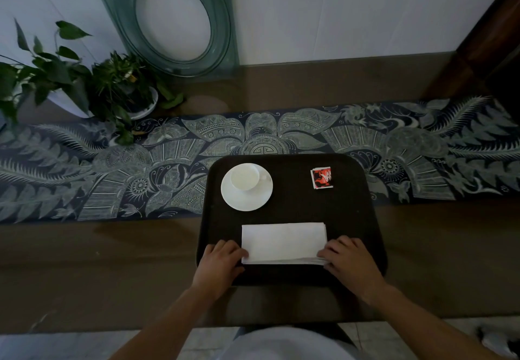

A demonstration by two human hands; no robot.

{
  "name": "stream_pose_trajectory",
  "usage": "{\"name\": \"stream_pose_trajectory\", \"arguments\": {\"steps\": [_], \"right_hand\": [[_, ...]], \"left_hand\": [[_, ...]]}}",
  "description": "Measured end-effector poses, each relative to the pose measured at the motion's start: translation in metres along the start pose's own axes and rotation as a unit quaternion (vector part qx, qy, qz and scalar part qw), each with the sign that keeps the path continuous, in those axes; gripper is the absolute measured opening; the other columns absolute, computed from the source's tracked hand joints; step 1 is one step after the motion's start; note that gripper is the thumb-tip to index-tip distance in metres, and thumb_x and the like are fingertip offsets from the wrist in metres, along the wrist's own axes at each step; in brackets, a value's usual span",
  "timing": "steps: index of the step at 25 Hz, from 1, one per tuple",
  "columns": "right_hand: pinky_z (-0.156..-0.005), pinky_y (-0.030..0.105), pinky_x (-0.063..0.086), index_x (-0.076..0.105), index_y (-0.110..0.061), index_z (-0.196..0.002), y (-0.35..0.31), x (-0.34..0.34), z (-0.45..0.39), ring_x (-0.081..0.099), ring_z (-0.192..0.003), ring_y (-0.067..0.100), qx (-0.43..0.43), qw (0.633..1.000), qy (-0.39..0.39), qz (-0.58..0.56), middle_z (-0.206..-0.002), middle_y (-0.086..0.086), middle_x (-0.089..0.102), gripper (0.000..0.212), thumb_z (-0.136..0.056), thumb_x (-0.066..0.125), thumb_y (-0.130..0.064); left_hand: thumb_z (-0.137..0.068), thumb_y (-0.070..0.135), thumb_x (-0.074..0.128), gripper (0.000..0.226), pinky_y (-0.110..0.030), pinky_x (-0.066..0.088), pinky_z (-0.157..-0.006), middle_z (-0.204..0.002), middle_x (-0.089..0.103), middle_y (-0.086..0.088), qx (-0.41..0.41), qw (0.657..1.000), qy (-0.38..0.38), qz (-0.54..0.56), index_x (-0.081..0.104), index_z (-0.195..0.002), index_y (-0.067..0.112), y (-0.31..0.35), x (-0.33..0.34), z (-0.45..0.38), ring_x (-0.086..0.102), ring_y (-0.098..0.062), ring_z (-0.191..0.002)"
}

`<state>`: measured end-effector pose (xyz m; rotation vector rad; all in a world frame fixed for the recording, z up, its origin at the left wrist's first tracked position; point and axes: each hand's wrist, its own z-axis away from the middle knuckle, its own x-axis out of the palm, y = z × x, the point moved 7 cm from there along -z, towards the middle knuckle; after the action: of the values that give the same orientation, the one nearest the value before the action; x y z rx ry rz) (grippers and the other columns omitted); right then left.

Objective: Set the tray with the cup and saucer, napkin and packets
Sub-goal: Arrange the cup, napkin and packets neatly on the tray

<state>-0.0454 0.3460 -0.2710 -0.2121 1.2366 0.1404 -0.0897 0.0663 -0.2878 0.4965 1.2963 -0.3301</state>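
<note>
Resting on the dark tray (351, 219), your left hand (222, 261) and right hand (347, 259) are touching the two short ends of the folded white napkin (282, 243), fingers loosely curled against its edges, gripping nothing that you can see. The napkin is lying along the tray's near side. The white cup (245, 176) is sitting on its saucer (247, 199) at the far left, and the red packets (322, 177) are lying at the far right, well apart. A patterned runner (112, 162) is passing under the tray's far edge; potted plants (84, 83) and a green glass piece (180, 22) are standing behind. Dim light is blurring the packets' print.
</note>
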Motion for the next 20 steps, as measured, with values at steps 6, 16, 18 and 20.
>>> {"name": "stream_pose_trajectory", "arguments": {"steps": [6, 16, 18, 20], "right_hand": [[-0.066, 0.033, 0.052, 0.071, -0.028, -0.086, -0.011, -0.002, -0.003, 0.061, -0.08, 0.017, -0.023, 0.998, 0.037, 0.054, -0.088, -0.005, 0.068, 0.032, -0.059, 0.087, -0.029], [-0.067, 0.037, 0.055, 0.068, -0.021, -0.079, -0.019, 0.001, -0.007, 0.064, -0.078, 0.022, -0.04, 0.994, 0.062, 0.08, -0.082, 0.003, 0.067, 0.034, -0.052, 0.088, -0.023], [-0.067, 0.036, 0.055, 0.069, -0.021, -0.08, -0.02, 0.003, -0.004, 0.063, -0.077, 0.021, -0.041, 0.994, 0.073, 0.075, -0.082, 0.002, 0.068, 0.031, -0.055, 0.087, -0.023], [-0.066, 0.035, 0.054, 0.069, -0.022, -0.081, -0.019, 0.006, 0.002, 0.064, -0.077, 0.02, -0.036, 0.994, 0.085, 0.059, -0.083, 0.001, 0.068, 0.03, -0.057, 0.086, -0.024]], "left_hand": [[-0.059, 0.04, 0.085, 0.032, -0.03, 0.05, -0.065, -0.08, 0.063, 0.013, 0.038, 0.997, 0.012, -0.059, 0.065, -0.083, 0.036, 0.005, -0.005, -0.01, 0.062, -0.012, -0.072], [-0.063, 0.035, 0.08, 0.022, -0.032, 0.049, -0.066, -0.077, 0.063, 0.005, 0.069, 0.991, 0.024, -0.115, 0.066, -0.08, 0.028, 0.014, -0.001, -0.009, 0.06, -0.017, -0.07], [-0.063, 0.034, 0.08, 0.022, -0.032, 0.049, -0.067, -0.078, 0.063, 0.005, 0.072, 0.99, 0.033, -0.118, 0.066, -0.079, 0.027, 0.015, -0.001, -0.007, 0.06, -0.018, -0.07], [-0.064, 0.035, 0.08, 0.023, -0.032, 0.049, -0.069, -0.08, 0.063, 0.005, 0.075, 0.991, 0.04, -0.108, 0.067, -0.081, 0.028, 0.015, -0.001, -0.004, 0.061, -0.018, -0.072]]}}
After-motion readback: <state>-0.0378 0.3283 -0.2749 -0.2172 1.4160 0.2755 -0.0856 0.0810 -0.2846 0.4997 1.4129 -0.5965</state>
